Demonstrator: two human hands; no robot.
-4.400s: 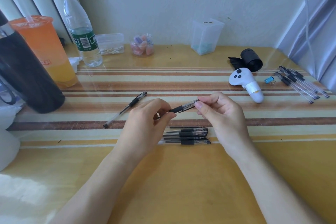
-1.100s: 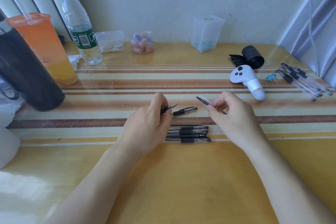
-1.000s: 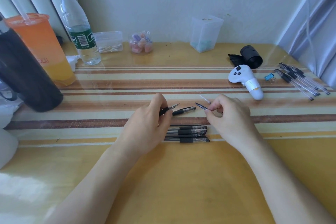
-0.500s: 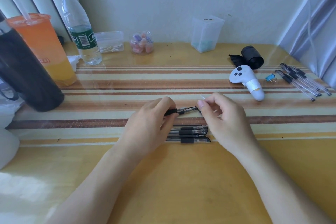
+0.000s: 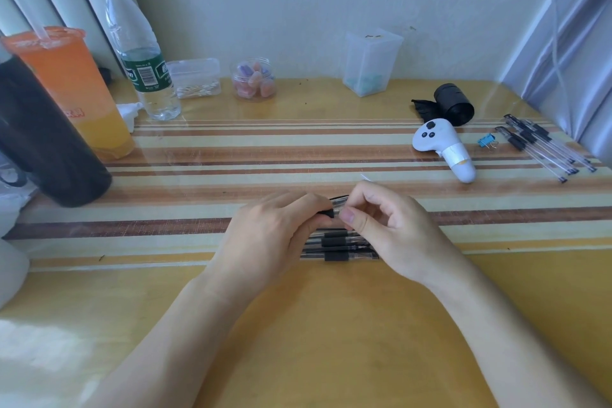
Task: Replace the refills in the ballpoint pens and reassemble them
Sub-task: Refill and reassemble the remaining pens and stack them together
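Between my hands, one pen: left hand grips its black section, right hand pinches the barrel, likely to rejoin them.

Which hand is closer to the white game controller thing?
Right. The right hand is nearer the person than the white controller and a bit to its left. The left hand is farther left, across the pen that both hands pinch.
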